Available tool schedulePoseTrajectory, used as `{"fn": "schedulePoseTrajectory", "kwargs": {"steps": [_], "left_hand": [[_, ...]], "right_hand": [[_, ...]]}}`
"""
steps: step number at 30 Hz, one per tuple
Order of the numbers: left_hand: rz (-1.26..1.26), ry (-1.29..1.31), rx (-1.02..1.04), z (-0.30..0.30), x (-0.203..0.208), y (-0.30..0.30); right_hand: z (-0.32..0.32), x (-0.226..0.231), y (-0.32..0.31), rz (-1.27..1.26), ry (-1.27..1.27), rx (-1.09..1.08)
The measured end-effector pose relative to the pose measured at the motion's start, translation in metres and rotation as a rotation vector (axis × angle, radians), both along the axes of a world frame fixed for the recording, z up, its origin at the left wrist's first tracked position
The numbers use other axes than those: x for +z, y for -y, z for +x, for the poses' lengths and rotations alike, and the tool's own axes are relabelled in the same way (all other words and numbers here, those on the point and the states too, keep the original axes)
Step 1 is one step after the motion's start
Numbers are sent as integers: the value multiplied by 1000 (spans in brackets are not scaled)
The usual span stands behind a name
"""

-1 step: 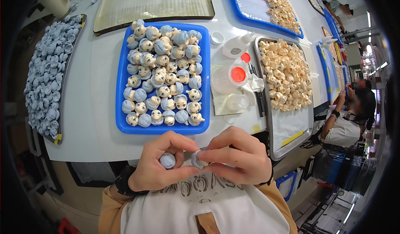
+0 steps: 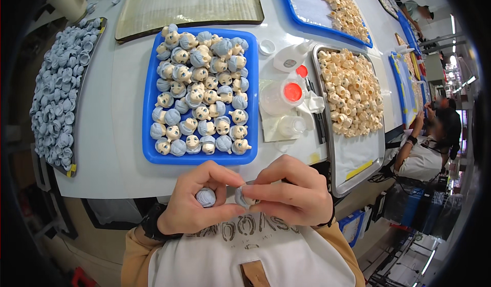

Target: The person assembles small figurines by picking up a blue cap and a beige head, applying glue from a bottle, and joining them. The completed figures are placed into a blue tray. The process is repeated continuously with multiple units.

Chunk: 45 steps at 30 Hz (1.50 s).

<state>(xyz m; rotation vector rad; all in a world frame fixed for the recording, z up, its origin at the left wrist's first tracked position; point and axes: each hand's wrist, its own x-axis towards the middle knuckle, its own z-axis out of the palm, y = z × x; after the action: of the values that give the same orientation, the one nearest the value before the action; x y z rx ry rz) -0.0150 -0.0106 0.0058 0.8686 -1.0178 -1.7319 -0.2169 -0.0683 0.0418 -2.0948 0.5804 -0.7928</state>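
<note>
In front of my chest, my left hand point(image 2: 185, 201) is closed, with a grey-blue doll hair piece point(image 2: 205, 197) tucked in its curled fingers. Its thumb and index fingertip also touch a small doll head point(image 2: 241, 198) with grey-blue hair. My right hand point(image 2: 299, 192) pinches that head from the other side; its fingers cover most of the face. Just beyond my hands lies a blue tray point(image 2: 148, 153) of doll heads wearing grey-blue hair, many with painted faces showing.
At left, a dark tray point(image 2: 75, 156) is heaped with grey-blue hair pieces point(image 2: 61, 92). To the right stand a squeeze bottle point(image 2: 289, 57), a lidded jar point(image 2: 273, 96) and a metal tray point(image 2: 365, 177) of beige face parts point(image 2: 353, 92). Another person point(image 2: 424, 154) works farther right.
</note>
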Motion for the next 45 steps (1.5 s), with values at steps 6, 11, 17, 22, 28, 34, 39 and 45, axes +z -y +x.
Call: {"fn": "schedulePoseTrajectory", "kwargs": {"steps": [6,11,17,22,28,34,39,45], "left_hand": [[202,-103,7,-5,15,2],[272,-24,-134,2,14,3],[228,-18,-204,6,17,7],[123,176,-322,15,29,18],[-124,845,-271,33,54,55],[-522,1210,-41,28,53,111],[-473,1293,-16,21,47,114],[314,-7,-150,38,77,33]], "right_hand": [[16,-7,-3,-172,-37,-68],[17,-16,-7,-348,-91,-112],[19,-21,-13,-449,-33,-138],[20,-23,-14,-368,17,-116],[-34,-7,-16,47,79,-65],[-177,15,-6,-8,-386,-1079],[-226,-5,27,7,-773,-913],[-223,-28,55,-22,-725,-904]]}}
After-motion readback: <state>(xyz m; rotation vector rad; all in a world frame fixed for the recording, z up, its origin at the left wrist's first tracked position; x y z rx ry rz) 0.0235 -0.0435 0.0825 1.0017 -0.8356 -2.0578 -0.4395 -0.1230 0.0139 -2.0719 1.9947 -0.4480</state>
